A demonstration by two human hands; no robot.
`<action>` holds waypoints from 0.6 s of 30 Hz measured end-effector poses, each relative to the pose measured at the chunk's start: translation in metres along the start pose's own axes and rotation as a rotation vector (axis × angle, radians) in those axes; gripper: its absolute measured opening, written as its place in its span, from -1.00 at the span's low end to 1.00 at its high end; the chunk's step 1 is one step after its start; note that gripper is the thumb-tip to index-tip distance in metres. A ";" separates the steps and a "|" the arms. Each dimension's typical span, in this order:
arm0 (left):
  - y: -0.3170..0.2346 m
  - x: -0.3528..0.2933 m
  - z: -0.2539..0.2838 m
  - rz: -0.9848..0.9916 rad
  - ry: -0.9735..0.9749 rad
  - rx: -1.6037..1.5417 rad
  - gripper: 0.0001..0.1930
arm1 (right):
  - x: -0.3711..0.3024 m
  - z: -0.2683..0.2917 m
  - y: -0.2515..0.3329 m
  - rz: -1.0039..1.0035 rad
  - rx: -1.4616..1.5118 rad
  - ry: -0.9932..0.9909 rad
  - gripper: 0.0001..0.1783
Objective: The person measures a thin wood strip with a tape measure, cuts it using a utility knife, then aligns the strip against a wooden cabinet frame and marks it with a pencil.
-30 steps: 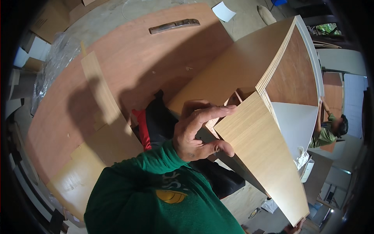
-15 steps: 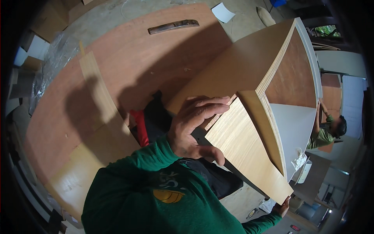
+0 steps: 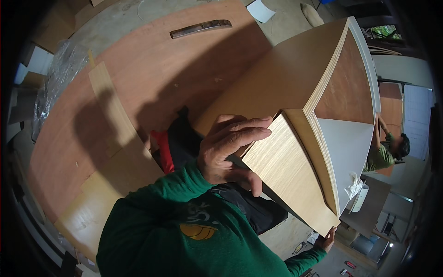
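Observation:
A pale wood-grained board (image 3: pixel 288 171), narrowing towards its lower right end, lies along the inner side of a curved plywood edge (image 3: pixel 325 161). At its wider end, my left hand (image 3: pixel 228 150) is closed round the corner, with fingers over the upper edge and the thumb low on the near side. My right hand (image 3: pixel 328 240) grips the narrow far end, its fingertips at the edge; part of that hand is hidden behind the board. A large brown curved panel (image 3: pixel 258 83) rises behind, joined to the plywood edge.
A broad reddish plywood sheet (image 3: pixel 60 152) spreads on the left, with a dark curved wooden piece (image 3: pixel 200 28) on it. Clear plastic wrap (image 3: pixel 69 69) lies at the far left. Another person (image 3: pixel 385 152) in a green shirt reaches to the panel at right. Tools (image 3: pixel 350 264) lie on the floor.
The board's narrow end and my right hand have shifted a little left. The board has turned slightly, and the reddish strip at its wider end shows less. My left hand stays there.

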State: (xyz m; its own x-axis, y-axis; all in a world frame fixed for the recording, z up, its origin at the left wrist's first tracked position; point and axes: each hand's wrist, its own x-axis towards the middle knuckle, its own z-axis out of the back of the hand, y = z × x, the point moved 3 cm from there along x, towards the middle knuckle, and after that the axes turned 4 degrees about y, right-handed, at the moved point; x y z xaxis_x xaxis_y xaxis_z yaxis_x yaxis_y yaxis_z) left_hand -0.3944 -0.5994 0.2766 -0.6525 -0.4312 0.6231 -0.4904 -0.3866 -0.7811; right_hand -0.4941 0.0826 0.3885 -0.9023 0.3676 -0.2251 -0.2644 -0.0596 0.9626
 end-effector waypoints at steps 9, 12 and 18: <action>0.006 0.000 0.000 -0.037 0.006 0.028 0.00 | 0.005 -0.002 -0.019 0.054 -0.047 0.030 -0.37; 0.007 0.000 0.000 -0.035 0.008 0.028 -0.01 | 0.011 0.010 -0.022 -0.008 0.035 0.035 -0.41; 0.006 0.002 -0.001 -0.013 -0.003 -0.017 -0.08 | 0.025 0.031 -0.032 0.087 -0.351 0.090 -0.33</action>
State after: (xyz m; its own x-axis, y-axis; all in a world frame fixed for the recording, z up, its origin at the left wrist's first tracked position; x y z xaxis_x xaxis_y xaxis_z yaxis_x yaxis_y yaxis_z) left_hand -0.3989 -0.6018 0.2729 -0.6444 -0.4290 0.6331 -0.5084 -0.3781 -0.7737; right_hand -0.4979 0.1227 0.3563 -0.9488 0.2647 -0.1725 -0.2721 -0.4073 0.8718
